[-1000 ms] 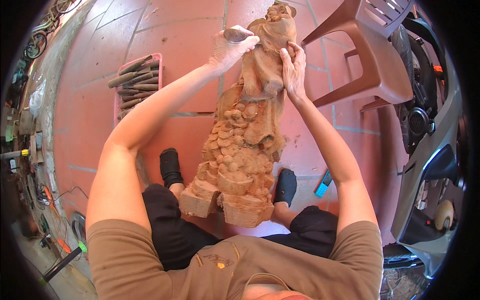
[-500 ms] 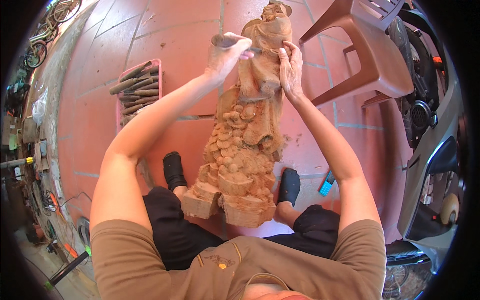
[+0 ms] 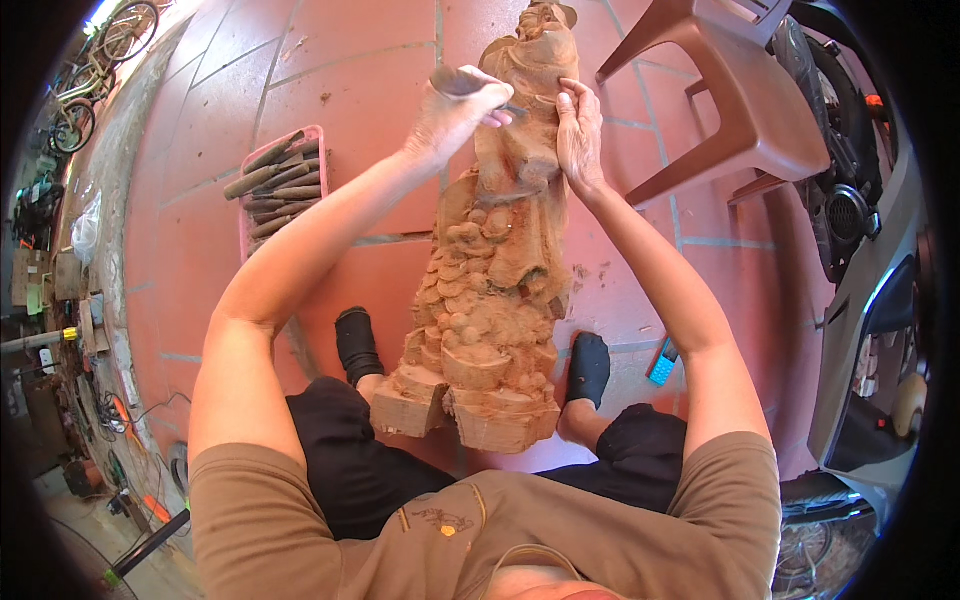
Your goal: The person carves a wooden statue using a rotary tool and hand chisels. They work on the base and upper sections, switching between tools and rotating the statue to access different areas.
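In the middle of the frame, a tall wooden statue [image 3: 495, 260] is lying on the red tiled floor [image 3: 330, 60], stretching from the person's lap up to the top edge. The left hand [image 3: 455, 110] is reaching to the upper centre, and its grip is closing around a carving tool [image 3: 462, 84] whose tip is touching the upper part of the statue. The right hand [image 3: 580, 130] is resting just beside it with the fingers lying flat on the wood, so its grip is holding nothing, only pressing on the statue. Two feet in black socks [image 3: 357, 343] are showing on both sides of the statue's base. In the upper left, a pink tray [image 3: 243, 215] is holding more tools with wooden handles. In the upper right, a brown plastic chair [image 3: 735, 95] is standing on the tiles. A small blue object [image 3: 662, 362] is lying at the right of the centre.
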Tool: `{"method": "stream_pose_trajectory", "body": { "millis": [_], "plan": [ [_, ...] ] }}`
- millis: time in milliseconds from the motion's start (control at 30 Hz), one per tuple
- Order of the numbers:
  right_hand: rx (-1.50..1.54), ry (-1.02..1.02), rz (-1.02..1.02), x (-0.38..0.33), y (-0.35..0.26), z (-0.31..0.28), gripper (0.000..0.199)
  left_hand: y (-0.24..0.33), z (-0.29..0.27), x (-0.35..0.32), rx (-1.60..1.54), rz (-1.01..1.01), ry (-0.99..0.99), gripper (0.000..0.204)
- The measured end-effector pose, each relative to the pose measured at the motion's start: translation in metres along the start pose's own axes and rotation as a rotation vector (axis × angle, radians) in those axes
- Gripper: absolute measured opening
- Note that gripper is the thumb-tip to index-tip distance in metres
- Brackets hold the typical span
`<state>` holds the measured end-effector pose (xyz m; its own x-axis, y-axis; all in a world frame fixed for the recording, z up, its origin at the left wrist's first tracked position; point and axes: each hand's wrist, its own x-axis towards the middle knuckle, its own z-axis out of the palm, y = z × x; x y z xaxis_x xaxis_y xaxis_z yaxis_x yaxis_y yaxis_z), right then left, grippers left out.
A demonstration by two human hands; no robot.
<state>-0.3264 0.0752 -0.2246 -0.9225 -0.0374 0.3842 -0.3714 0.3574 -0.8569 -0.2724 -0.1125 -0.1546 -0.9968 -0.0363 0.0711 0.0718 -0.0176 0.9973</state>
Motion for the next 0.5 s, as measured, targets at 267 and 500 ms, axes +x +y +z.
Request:
{"method": "stream_pose_trajectory", "body": {
  "millis": [267,500],
  "plan": [
    [-0.008,-0.002,0.002,0.000,-0.003,0.003,0.029,-0.009,0.006,0.011,-0.082,0.033,0.176,0.018],
    [0.010,-0.001,0.031,0.000,-0.004,0.003,0.028,0.013,-0.001,0.005,-0.021,-0.005,0.066,0.018]
  ]
}}
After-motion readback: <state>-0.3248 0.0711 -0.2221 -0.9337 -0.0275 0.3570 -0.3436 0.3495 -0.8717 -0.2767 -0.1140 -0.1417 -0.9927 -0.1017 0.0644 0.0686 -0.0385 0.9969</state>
